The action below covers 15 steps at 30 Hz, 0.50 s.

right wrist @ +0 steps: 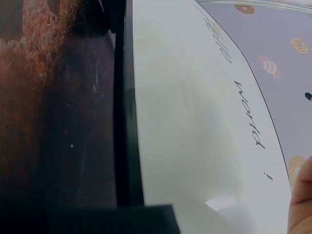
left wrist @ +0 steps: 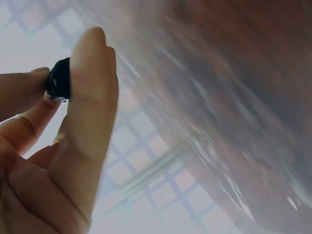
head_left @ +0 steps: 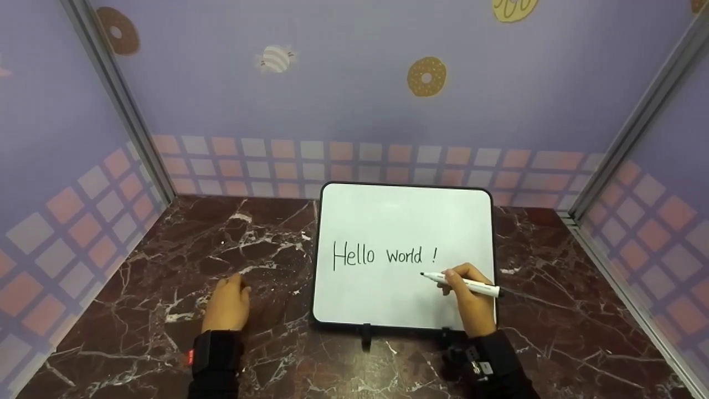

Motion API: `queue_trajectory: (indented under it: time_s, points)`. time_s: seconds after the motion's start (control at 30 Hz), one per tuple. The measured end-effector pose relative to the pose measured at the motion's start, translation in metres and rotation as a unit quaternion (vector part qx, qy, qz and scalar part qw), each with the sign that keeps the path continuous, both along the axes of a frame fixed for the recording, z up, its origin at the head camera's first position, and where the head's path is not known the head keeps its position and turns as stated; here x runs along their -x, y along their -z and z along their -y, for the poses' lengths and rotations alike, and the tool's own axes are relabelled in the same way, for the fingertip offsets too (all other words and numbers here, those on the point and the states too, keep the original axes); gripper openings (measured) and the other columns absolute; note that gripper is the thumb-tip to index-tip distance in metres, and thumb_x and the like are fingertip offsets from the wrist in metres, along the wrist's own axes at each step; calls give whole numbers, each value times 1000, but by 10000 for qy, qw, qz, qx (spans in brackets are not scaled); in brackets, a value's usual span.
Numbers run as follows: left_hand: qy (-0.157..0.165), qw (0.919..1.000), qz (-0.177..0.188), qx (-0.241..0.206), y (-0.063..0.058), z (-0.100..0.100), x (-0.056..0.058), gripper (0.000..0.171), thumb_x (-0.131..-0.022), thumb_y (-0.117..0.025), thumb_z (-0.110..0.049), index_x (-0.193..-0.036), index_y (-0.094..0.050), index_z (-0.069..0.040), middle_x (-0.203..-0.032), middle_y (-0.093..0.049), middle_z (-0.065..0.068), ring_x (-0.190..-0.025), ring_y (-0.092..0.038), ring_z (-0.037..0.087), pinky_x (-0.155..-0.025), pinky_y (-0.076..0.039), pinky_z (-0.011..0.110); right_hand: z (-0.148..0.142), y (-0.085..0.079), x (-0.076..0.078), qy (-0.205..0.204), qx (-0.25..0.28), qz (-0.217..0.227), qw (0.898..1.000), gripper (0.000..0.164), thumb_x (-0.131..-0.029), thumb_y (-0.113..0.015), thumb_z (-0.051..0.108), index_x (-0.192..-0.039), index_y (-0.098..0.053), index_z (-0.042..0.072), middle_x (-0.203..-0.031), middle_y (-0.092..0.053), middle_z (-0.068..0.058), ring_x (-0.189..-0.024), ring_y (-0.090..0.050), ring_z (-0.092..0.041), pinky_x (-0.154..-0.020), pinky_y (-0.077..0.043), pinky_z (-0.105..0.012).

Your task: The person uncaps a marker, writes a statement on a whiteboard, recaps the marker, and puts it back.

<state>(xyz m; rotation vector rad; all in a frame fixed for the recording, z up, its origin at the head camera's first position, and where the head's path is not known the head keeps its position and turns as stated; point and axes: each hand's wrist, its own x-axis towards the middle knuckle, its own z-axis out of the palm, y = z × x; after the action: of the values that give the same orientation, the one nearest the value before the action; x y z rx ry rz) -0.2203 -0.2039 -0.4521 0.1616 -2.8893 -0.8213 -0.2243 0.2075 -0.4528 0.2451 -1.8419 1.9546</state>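
A black-framed whiteboard [head_left: 404, 213] stands propped on the table, with "Hello world !" handwritten in black across its middle. My right hand [head_left: 473, 310] pinches a white marker [head_left: 482, 287] in front of the board's lower right part, its black tip uncapped and pointing left below the exclamation mark. In the right wrist view only part of that hand [right wrist: 301, 204] shows at the right edge. Left of the board, my left hand [head_left: 227, 305] is low over the table. The left wrist view shows it pinching a small black cap [left wrist: 60, 80] between thumb and fingers.
Dark red marbled tabletop [head_left: 277, 366] lies under everything. Black stand feet [head_left: 366, 337] stick out from the board's lower edge. A purple wall [head_left: 343, 100] with donut and candy pictures rises behind, and side walls with metal corner posts [head_left: 124, 105] enclose the table.
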Motion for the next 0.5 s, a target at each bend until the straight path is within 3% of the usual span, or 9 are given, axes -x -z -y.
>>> queue_trajectory:
  time_s: [0.1, 0.3, 0.5]
  points:
    - [192, 9994, -172, -239, -3, -8, 1, 20, -93, -49, -10, -109, -53, 2, -104, -52, 22, -92, -56, 34, -76, -46, 46, 0, 0, 0, -37, 41, -42, 10000, 20, -86, -62, 7, -74, -56, -9, -61, -60, -11, -58, -55, -24, -56, -43, -26]
    - [468, 9960, -632, -412, -10, -26, 1, 29, -91, -54, -10, -118, -51, 1, -110, -55, 22, -102, -54, 35, -84, -45, 47, 2, -1, -1, -117, 51, -90, 9999, 21, -86, -61, 7, -74, -55, -8, -62, -60, -11, -59, -55, -28, -57, -44, -26]
    - [728, 9897, -1115, -526, -18, -47, -2, 28, -88, -60, -12, -113, -58, 1, -103, -59, 16, -97, -57, 30, -84, -47, 43, 4, -2, -2, -187, 27, -168, 9997, 21, -86, -61, 8, -74, -55, -9, -63, -61, -11, -58, -55, -27, -56, -44, -26]
